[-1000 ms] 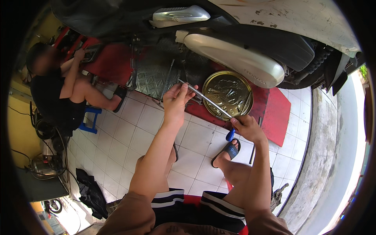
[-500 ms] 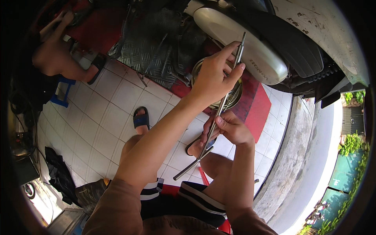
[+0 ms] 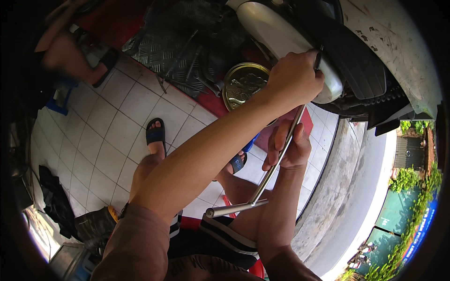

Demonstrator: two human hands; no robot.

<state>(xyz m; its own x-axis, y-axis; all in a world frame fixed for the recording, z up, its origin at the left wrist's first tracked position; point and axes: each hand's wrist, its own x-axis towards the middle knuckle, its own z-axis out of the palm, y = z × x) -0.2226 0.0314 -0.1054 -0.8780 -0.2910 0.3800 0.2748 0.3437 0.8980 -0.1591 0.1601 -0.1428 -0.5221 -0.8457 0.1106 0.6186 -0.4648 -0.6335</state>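
Note:
A long steel T-handle wrench slants across the middle, its crossbar low and toward me. My left hand is closed around the upper end of the shaft, beside the motorcycle's pale cover. The fist hides most of the wrench's tip; a dark piece shows just past it. Below, my right hand has loosely curled fingers about the middle of the shaft. Left of my left hand, a round gold-coloured tray holds small parts and is partly covered by my forearm.
Behind the tray, several tools lie on a dark metal tread plate over a red platform. At far left another person's leg shows near a blue stool. A concrete ledge runs along the right.
Both hands and the wrench have moved right. My left hand has turned and closed over the upper end, and the crossbar has swung round. More of the tray shows.

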